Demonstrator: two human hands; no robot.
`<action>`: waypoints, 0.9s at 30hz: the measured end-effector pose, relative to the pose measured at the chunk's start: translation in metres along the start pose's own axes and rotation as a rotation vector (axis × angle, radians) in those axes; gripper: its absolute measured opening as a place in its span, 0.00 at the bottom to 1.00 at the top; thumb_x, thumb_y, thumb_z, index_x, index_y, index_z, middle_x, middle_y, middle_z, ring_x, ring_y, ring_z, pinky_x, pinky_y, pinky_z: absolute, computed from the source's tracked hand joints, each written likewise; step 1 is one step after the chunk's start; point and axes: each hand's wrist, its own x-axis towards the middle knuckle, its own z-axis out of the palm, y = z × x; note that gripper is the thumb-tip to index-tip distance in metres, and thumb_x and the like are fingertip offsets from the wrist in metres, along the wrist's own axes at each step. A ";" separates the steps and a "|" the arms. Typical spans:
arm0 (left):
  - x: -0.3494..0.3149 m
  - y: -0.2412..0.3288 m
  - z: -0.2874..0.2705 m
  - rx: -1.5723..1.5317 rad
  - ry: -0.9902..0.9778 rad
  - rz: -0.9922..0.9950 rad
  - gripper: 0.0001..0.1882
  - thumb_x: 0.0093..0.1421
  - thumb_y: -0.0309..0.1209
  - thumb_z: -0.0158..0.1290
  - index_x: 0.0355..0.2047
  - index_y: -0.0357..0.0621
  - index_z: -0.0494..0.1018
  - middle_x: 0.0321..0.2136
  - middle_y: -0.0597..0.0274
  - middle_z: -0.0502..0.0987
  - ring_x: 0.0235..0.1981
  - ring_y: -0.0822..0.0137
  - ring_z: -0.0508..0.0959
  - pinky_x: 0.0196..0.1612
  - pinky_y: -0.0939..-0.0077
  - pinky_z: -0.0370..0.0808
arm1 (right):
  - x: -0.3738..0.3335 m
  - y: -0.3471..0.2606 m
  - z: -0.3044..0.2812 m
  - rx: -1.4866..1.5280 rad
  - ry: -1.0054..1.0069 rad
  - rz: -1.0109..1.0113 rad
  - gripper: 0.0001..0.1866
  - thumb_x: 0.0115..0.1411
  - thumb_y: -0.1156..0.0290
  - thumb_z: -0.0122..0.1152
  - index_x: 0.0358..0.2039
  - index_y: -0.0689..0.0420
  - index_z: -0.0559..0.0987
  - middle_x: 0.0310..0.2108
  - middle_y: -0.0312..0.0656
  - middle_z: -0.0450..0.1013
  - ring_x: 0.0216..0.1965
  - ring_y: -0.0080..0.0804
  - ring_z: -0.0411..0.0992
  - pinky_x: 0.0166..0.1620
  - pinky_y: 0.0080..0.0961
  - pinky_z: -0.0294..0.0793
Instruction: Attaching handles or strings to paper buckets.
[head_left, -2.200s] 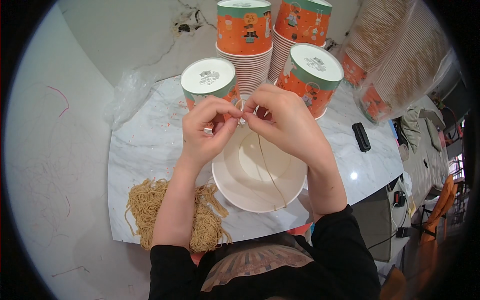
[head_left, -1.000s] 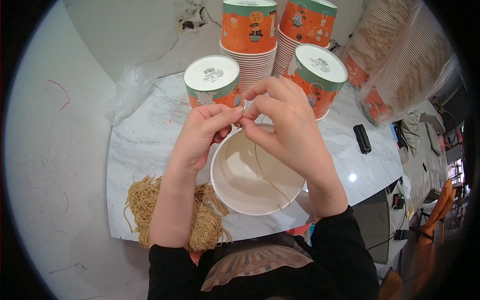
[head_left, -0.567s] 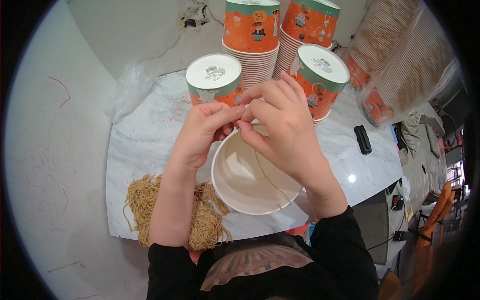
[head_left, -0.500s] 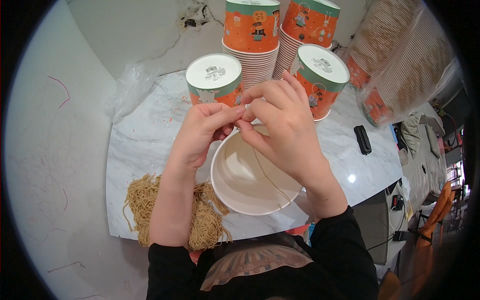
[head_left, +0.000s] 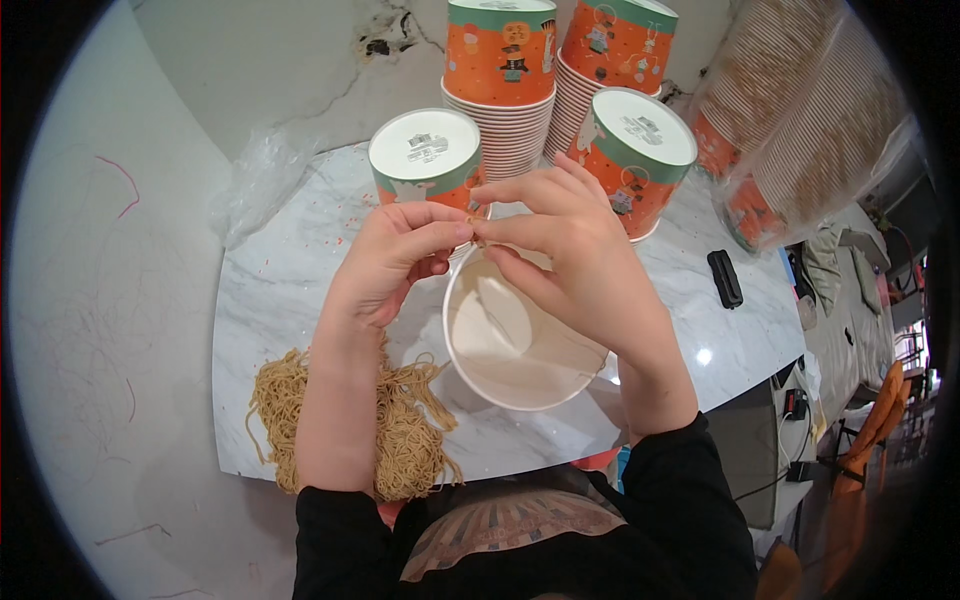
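Observation:
A white-walled paper bucket [head_left: 530, 385] stands tilted on the table in front of me, its open mouth toward me. At its far rim my left hand [head_left: 398, 255] pinches a thin tan cord [head_left: 602, 366], thumb against forefinger. My right hand [head_left: 575, 245] reaches over the bucket, and its thumb and forefinger meet the left fingertips at the same spot. The cord's end is mostly hidden between the fingers; more of it shows faintly at the bucket's right rim. Beneath and beside my left forearm lies a heap of tan cords [head_left: 412, 450].
Upside-down orange-and-green paper buckets [head_left: 425, 145] stand at the back, with tall stacks [head_left: 500, 125] behind. Bagged bucket stacks [head_left: 815, 130] lean at the far right. A small black object [head_left: 725, 279] lies on the marble-patterned table [head_left: 680, 330]. Crumpled clear plastic [head_left: 270, 180] sits back left.
The bucket has shifted right and slightly away from me, and its mouth has turned. Both hands have moved a little left, fingertips still together. The cord inside the bucket now shows less clearly.

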 end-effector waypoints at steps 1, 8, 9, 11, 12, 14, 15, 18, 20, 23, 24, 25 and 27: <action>0.002 -0.003 -0.003 0.005 -0.024 0.004 0.08 0.61 0.32 0.63 0.38 0.42 0.82 0.29 0.73 0.81 0.26 0.84 0.73 0.31 0.89 0.71 | 0.000 0.001 0.001 -0.002 0.007 -0.003 0.07 0.53 0.72 0.67 0.33 0.58 0.85 0.44 0.39 0.78 0.51 0.38 0.73 0.67 0.49 0.60; 0.004 -0.005 -0.001 -0.003 -0.048 0.010 0.07 0.61 0.30 0.62 0.38 0.42 0.82 0.29 0.72 0.81 0.26 0.83 0.72 0.32 0.88 0.71 | 0.003 0.006 0.005 0.088 0.058 0.112 0.06 0.55 0.72 0.66 0.31 0.60 0.84 0.40 0.41 0.79 0.45 0.42 0.76 0.63 0.47 0.65; 0.004 -0.005 -0.001 0.033 -0.032 0.028 0.07 0.61 0.30 0.61 0.38 0.41 0.82 0.30 0.72 0.81 0.26 0.83 0.73 0.31 0.88 0.71 | 0.003 0.006 0.007 0.089 0.057 0.111 0.06 0.55 0.72 0.66 0.31 0.60 0.84 0.40 0.41 0.79 0.45 0.42 0.76 0.63 0.47 0.65; 0.002 -0.004 0.001 0.068 -0.013 0.045 0.07 0.61 0.30 0.61 0.38 0.41 0.82 0.30 0.72 0.81 0.27 0.82 0.73 0.31 0.88 0.70 | 0.003 0.006 0.009 0.129 0.033 0.114 0.06 0.55 0.71 0.66 0.30 0.60 0.84 0.38 0.41 0.79 0.44 0.42 0.77 0.62 0.47 0.66; 0.000 -0.003 0.005 0.110 0.020 0.083 0.07 0.61 0.29 0.61 0.38 0.40 0.82 0.30 0.71 0.82 0.27 0.82 0.74 0.32 0.87 0.70 | 0.004 0.005 0.009 0.129 0.033 0.113 0.06 0.55 0.71 0.66 0.30 0.60 0.84 0.38 0.41 0.79 0.44 0.42 0.77 0.62 0.47 0.66; -0.002 -0.003 0.011 0.151 0.055 0.122 0.07 0.61 0.29 0.61 0.37 0.39 0.82 0.30 0.70 0.82 0.28 0.81 0.74 0.32 0.86 0.71 | 0.004 0.003 0.011 0.106 0.030 0.170 0.05 0.55 0.72 0.66 0.30 0.60 0.84 0.37 0.40 0.79 0.44 0.41 0.77 0.61 0.47 0.66; -0.003 -0.003 0.013 0.171 0.075 0.162 0.08 0.61 0.29 0.61 0.37 0.38 0.82 0.31 0.69 0.82 0.28 0.81 0.75 0.32 0.85 0.71 | 0.003 0.003 0.012 0.106 0.029 0.169 0.05 0.55 0.72 0.66 0.30 0.60 0.84 0.37 0.40 0.79 0.44 0.41 0.77 0.61 0.47 0.66; -0.007 -0.002 0.020 0.202 0.108 0.218 0.08 0.61 0.29 0.60 0.37 0.36 0.82 0.30 0.68 0.82 0.28 0.80 0.75 0.33 0.85 0.73 | 0.003 0.004 0.014 0.168 0.044 0.228 0.05 0.55 0.72 0.66 0.29 0.60 0.83 0.35 0.40 0.79 0.43 0.41 0.77 0.61 0.48 0.66; -0.008 0.000 0.018 0.213 0.120 0.233 0.09 0.62 0.30 0.59 0.37 0.35 0.82 0.30 0.67 0.82 0.28 0.80 0.75 0.34 0.84 0.73 | 0.003 0.003 0.014 0.159 0.067 0.256 0.04 0.54 0.73 0.66 0.30 0.59 0.81 0.36 0.39 0.78 0.43 0.40 0.77 0.62 0.48 0.66; -0.008 0.003 0.013 0.072 0.075 0.143 0.12 0.65 0.32 0.56 0.38 0.34 0.82 0.28 0.66 0.81 0.28 0.79 0.76 0.34 0.84 0.74 | 0.007 0.000 0.016 0.122 0.183 0.165 0.05 0.53 0.74 0.66 0.30 0.57 0.79 0.37 0.38 0.76 0.43 0.39 0.76 0.62 0.48 0.66; -0.008 0.004 0.014 0.027 0.097 0.116 0.12 0.66 0.32 0.54 0.37 0.36 0.82 0.28 0.66 0.81 0.27 0.79 0.76 0.32 0.83 0.74 | 0.007 0.001 0.016 0.122 0.183 0.165 0.05 0.53 0.74 0.66 0.30 0.57 0.79 0.37 0.38 0.76 0.43 0.39 0.76 0.62 0.48 0.66; -0.008 0.005 0.015 -0.017 0.119 0.089 0.12 0.66 0.33 0.53 0.36 0.37 0.81 0.27 0.67 0.80 0.26 0.79 0.75 0.31 0.82 0.73 | 0.007 0.002 0.016 0.096 0.160 0.092 0.05 0.52 0.75 0.66 0.30 0.57 0.79 0.37 0.38 0.76 0.43 0.39 0.76 0.61 0.48 0.67; -0.007 0.005 0.013 -0.043 0.087 0.070 0.11 0.66 0.33 0.53 0.36 0.37 0.81 0.27 0.67 0.80 0.26 0.79 0.76 0.31 0.82 0.74 | 0.007 0.002 0.015 0.070 0.136 0.019 0.06 0.51 0.75 0.65 0.31 0.56 0.79 0.38 0.37 0.75 0.43 0.39 0.75 0.61 0.47 0.67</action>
